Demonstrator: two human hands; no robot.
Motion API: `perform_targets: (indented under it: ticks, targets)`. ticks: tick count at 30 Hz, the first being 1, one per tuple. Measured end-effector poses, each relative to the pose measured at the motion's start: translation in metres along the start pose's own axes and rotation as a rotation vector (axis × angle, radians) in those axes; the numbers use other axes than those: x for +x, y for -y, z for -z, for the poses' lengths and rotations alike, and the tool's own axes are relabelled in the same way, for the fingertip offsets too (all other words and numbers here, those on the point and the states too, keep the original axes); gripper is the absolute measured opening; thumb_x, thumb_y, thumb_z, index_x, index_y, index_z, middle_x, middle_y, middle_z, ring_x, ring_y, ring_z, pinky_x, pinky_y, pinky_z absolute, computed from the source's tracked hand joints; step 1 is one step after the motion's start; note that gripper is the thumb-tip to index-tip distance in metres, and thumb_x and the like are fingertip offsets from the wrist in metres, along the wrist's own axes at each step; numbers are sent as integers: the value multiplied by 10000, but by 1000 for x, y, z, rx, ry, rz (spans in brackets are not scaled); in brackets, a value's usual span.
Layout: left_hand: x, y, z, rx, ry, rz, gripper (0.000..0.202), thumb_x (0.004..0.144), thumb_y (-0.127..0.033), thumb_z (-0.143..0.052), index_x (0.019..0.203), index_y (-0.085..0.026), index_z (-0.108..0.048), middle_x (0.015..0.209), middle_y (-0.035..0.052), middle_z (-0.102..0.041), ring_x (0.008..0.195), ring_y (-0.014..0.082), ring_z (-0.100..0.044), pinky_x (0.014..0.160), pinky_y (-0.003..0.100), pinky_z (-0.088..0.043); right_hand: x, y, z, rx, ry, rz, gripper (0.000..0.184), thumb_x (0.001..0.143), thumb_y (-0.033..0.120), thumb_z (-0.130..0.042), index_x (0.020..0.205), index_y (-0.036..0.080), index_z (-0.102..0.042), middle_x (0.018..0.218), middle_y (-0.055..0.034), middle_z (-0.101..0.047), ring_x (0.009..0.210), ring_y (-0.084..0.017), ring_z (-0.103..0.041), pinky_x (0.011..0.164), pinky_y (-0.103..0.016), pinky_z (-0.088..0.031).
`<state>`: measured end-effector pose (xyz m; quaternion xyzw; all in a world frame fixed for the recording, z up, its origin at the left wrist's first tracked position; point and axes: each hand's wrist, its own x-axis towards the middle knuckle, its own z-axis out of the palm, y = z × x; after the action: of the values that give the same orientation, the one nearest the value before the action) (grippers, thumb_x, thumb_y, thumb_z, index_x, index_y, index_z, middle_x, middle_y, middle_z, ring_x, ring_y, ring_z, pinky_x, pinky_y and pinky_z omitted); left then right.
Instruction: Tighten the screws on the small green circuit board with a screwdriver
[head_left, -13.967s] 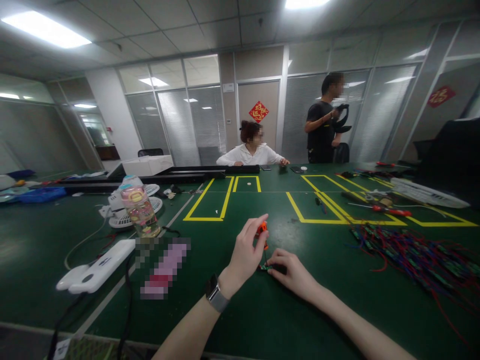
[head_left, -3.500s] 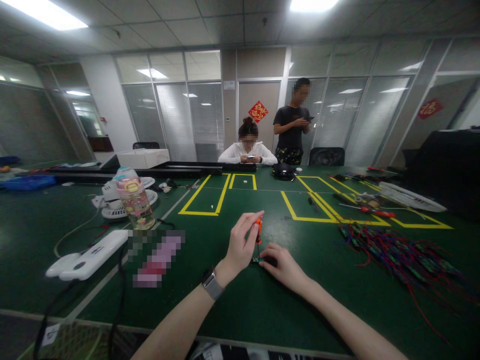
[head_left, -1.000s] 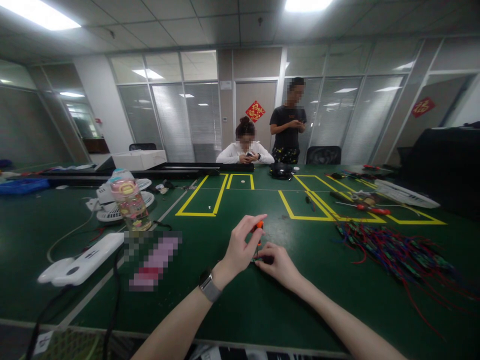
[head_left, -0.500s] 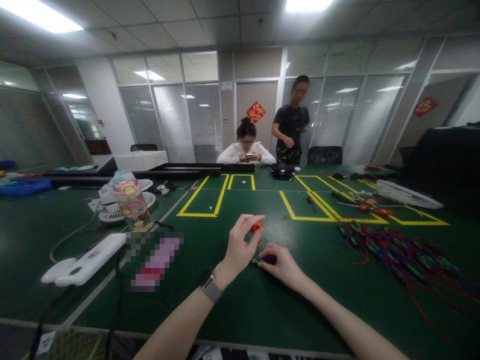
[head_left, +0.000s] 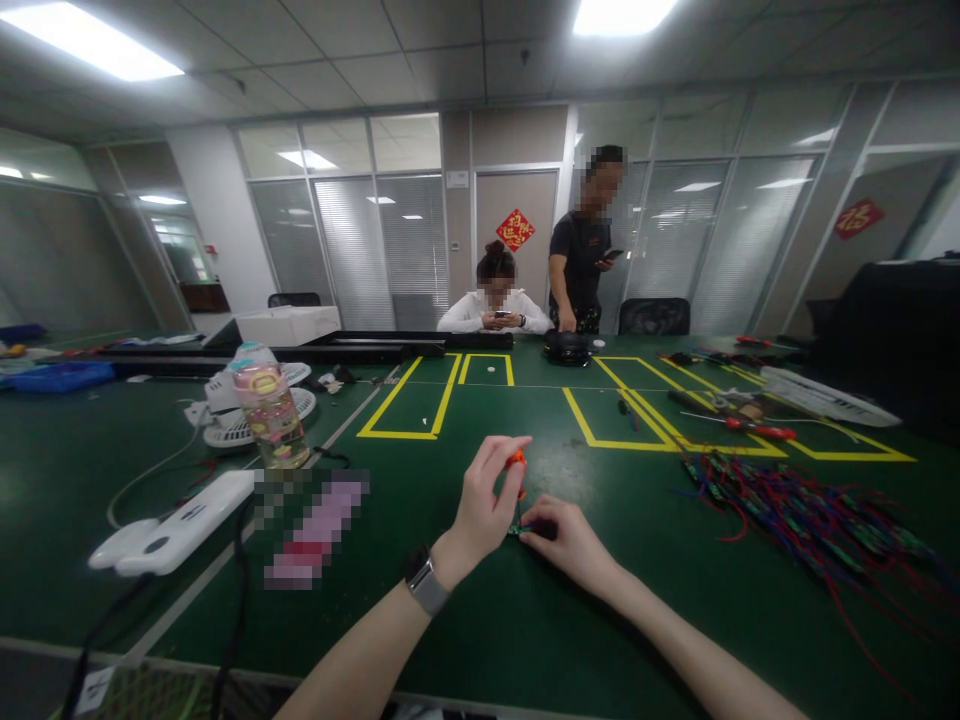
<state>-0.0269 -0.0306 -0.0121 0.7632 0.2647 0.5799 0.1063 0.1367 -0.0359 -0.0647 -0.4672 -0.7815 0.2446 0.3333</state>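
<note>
Left hand (head_left: 484, 508) is gripping an orange-handled screwdriver (head_left: 516, 462) upright, tip down just beside the right fingertips. Right hand (head_left: 571, 540) is pinching a small green board (head_left: 517, 529) flat on the table (head_left: 480, 640). Wire bundle (head_left: 810, 510) is lying well right of the right hand; bottle (head_left: 268, 415) is standing far left.

Head camera, forward-down over table (head_left: 645, 530) (seemingly wide-angle); hands (head_left: 480, 510) close.

The left grip (head_left: 484, 503) stands raised, thumb and forefinger pinched together. The right grip (head_left: 571, 540) lies low just right of it, fingers curled down.
</note>
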Motion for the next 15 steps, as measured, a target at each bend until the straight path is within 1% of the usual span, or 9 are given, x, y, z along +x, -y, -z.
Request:
perform_targets:
  ticks: [2,8,10,13,15]
  targets:
    - [-1,1,-2,-3,-28,1,292,986,-171,-390,1220,-207,-562,1028,60,-583,882,149,-592,761,274,-503,0,1,1,-5,2,-4,101,772,125,-671,827,164,-746,836,-42,-659,740,-175,-609,691,-267,-480]
    - [-1,4,-2,62,-68,-72,166,938,-189,-527,1070,-201,-626,917,28,-549,804,133,-564,698,241,-492,0,3,1,-25,5,-2,106,776,134,-666,830,173,-748,839,-41,-659,749,-175,-611,695,-264,-479]
    - [-1,2,-1,54,-49,-61,212,956,-197,-486,1125,-204,-613,941,39,-550,815,139,-564,698,249,-496,0,3,2,-19,3,2,107,779,138,-662,829,176,-747,849,-41,-661,756,-175,-614,700,-264,-480]
    - [-3,0,-1,21,-23,-23,318,987,-169,-376,1246,-208,-555,1008,64,-568,875,150,-575,747,274,-502,0,3,2,-15,10,7,110,780,136,-656,833,169,-746,850,-46,-660,754,-176,-613,699,-263,-480]
    - [-3,1,-2,21,-20,-14,328,987,-158,-368,1255,-214,-549,1004,62,-579,887,152,-578,768,281,-499,-1,3,2,-20,15,5,114,777,131,-653,832,166,-746,843,-46,-658,749,-175,-611,695,-262,-478]
